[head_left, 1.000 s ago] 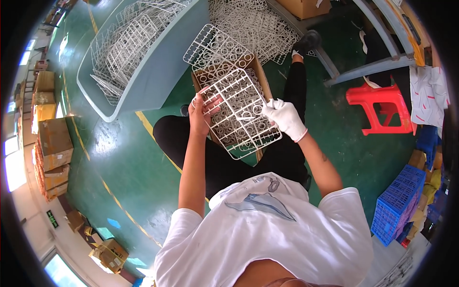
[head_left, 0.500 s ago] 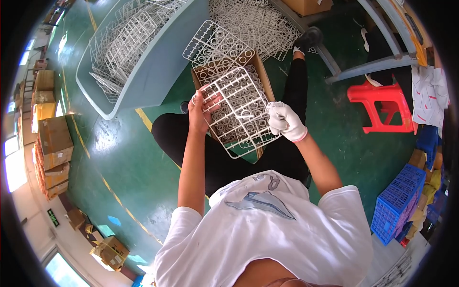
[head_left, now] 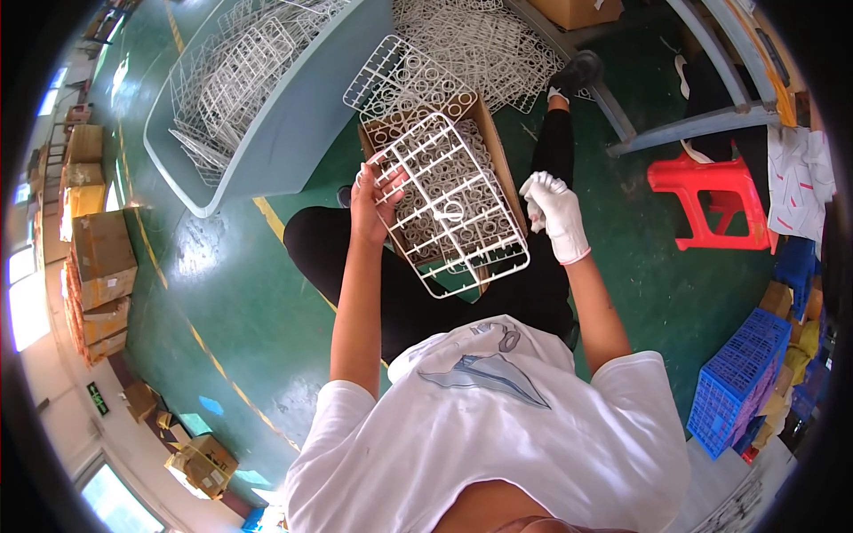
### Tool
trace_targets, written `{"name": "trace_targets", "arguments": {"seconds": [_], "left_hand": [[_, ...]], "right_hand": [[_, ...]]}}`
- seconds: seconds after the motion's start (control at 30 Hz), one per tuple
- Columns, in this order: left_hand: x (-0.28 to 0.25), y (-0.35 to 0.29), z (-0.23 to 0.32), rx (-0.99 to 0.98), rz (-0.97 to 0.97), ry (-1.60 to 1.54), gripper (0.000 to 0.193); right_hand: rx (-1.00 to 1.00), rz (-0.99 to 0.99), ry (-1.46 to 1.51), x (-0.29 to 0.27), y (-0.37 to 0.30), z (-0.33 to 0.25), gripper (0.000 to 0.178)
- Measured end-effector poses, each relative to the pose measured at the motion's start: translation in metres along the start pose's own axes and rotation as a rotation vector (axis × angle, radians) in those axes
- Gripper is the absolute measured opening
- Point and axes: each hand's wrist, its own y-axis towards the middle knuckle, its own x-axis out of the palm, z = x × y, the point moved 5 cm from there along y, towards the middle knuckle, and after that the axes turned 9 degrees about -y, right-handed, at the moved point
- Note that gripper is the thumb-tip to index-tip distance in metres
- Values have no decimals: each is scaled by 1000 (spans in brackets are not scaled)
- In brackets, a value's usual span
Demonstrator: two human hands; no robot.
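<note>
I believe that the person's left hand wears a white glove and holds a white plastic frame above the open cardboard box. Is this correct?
Not quite: the left hand is bare. The head view shows the white glove on the right hand; the left hand does hold the white plastic frame above the open cardboard box.

"Where does your light come from?"

"Mostly your left: the window (head_left: 28, 306) there burns out white, and the green floor (head_left: 197, 244) throws back glare."

"How sharp is your view?"

"Your white plastic grid frame (head_left: 451, 212) looks fairly crisp mid-picture, but your black trousers (head_left: 324, 253) lose nearly all detail."

"Any distortion?"

"Yes: your wide lens bends straight edges toward the rim, and black fills your corners."
</note>
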Motion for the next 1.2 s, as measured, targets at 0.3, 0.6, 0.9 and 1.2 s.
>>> {"name": "trace_targets", "arguments": {"seconds": [0.3,0.6,0.9,1.2], "left_hand": [[-14,20,-41,-81,33,-298,31],[6,27,-63,-167,-75,-253,32],[66,-17,-18,-84,-278,75,86],[80,-38,-3,134,-129,117,49]], "right_hand": [[90,-456,258,77,-43,-3,10],[142,-654,214,87,-51,-5,13],[-865,242,-1022,65,-37,-41,12],[-1014,271,-828,73,-32,-37,10]]}}
